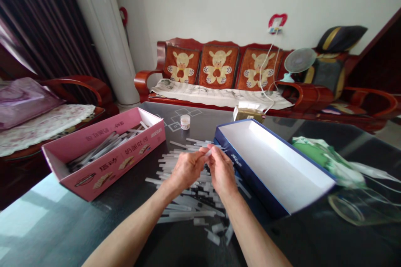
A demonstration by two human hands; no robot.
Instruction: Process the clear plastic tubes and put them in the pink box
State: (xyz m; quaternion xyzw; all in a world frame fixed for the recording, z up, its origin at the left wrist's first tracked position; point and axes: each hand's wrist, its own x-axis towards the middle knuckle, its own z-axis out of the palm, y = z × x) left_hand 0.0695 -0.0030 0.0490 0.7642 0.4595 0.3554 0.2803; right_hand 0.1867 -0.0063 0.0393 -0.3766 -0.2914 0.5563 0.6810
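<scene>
My left hand point(185, 168) and my right hand point(222, 171) meet above a heap of several clear plastic tubes point(184, 208) on the dark table point(46, 225). Both hands pinch one small clear tube piece point(209, 152) between their fingertips. A pink box point(103, 156) with several tubes inside stands to the left. An open blue box point(275, 167) with a white, bare inside lies to the right of my hands.
A small white jar point(185, 122) and a tan carton point(249, 113) sit at the table's far side. A green and white bag point(326, 156) and clear plastic packaging point(363, 206) lie at the right. A red wooden sofa point(219, 71) and a fan point(299, 61) stand behind.
</scene>
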